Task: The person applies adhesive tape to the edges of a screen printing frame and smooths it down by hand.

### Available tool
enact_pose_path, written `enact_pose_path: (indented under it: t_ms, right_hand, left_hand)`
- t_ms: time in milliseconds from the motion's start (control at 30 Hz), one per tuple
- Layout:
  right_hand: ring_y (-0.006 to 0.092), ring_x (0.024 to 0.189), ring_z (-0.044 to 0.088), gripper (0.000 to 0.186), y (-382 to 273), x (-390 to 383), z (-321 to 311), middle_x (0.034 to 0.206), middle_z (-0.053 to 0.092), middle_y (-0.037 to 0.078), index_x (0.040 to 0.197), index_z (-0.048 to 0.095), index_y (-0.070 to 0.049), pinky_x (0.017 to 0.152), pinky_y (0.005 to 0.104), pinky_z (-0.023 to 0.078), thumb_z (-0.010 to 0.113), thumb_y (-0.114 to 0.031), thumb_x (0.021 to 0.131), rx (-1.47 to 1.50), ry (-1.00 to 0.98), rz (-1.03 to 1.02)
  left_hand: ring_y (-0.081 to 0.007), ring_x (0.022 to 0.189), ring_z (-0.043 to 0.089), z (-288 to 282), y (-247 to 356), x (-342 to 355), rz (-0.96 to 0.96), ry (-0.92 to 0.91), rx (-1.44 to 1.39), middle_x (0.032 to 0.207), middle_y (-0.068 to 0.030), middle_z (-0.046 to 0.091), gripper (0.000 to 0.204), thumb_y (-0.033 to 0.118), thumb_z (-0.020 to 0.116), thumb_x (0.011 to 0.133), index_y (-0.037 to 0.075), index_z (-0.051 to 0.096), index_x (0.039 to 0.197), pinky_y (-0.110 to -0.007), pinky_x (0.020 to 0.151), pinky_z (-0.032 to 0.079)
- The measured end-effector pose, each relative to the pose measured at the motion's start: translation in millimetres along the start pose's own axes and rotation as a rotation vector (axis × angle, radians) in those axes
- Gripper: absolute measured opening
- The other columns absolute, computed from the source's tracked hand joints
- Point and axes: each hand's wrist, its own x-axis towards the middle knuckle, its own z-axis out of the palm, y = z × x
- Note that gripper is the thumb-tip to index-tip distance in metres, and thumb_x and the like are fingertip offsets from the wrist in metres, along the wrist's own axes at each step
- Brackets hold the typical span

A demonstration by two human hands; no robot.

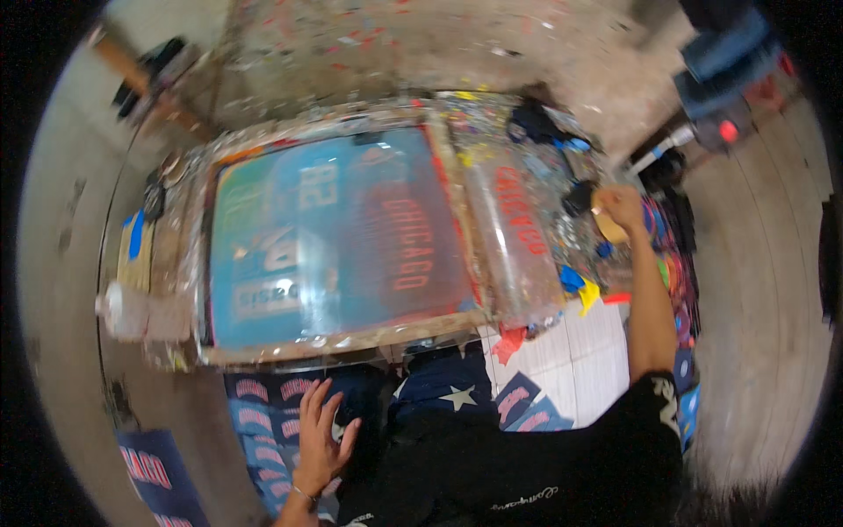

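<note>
My right hand (623,209) is closed at the right end of the cluttered table, its fingers on a round tan thing (609,227), blurred, whose kind I cannot make out. Low on the left, my left hand (323,435) has its fingers spread and holds nothing. It is over or beside dark blue fabric pieces (253,417) with red and white print; whether it touches them I cannot tell. Between the hands lies a screen-printing frame (351,345) with a blue mesh and stencilled shapes. A clear plastic-covered strip (492,255) with red lettering runs along its right side.
A whitish plastic bottle (132,314) lies at the table's left end. Blue and yellow scraps (587,294) and a dark cloth (536,121) sit on the right part. White sheets (584,351) with printed pieces lie near my right arm. A wooden post (123,66) stands far left.
</note>
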Motion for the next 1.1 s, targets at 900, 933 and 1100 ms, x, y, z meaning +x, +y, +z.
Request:
enact_pose_path:
  t_ms: [900,933,1100]
  right_hand:
    - [0.0098,0.078,0.063,0.015,-302,-331,-12,0.09,0.071,0.008,0.1,0.073,0.004,0.069,0.0216,0.051,0.071,0.001,0.085,1.22,-0.522,0.576]
    - [0.0093,0.078,0.063,0.015,-306,-330,-9,0.09,0.071,0.007,0.101,0.073,0.004,0.069,0.0217,0.05,0.071,0.0,0.086,1.222,-0.562,0.601]
    - [0.0112,0.089,0.065,0.022,-309,-326,-7,0.097,0.071,0.008,0.111,0.069,0.004,0.077,0.023,0.052,0.066,-0.001,0.09,1.179,-0.54,0.496]
  left_hand:
    - [-0.0341,0.122,0.056,97,91,58,0.315,-0.267,-0.669,0.126,-0.0185,0.061,0.045,0.018,0.076,0.082,0.001,0.063,0.122,-0.043,0.107,0.042]
    - [-0.0341,0.122,0.056,95,92,59,0.316,-0.264,-0.665,0.126,-0.0185,0.061,0.045,0.018,0.076,0.082,0.001,0.063,0.122,-0.043,0.107,0.042]
    - [-0.0332,0.115,0.061,99,89,65,0.192,-0.188,-0.712,0.115,-0.0163,0.068,0.026,0.016,0.068,0.088,0.0,0.07,0.109,-0.039,0.098,0.05]
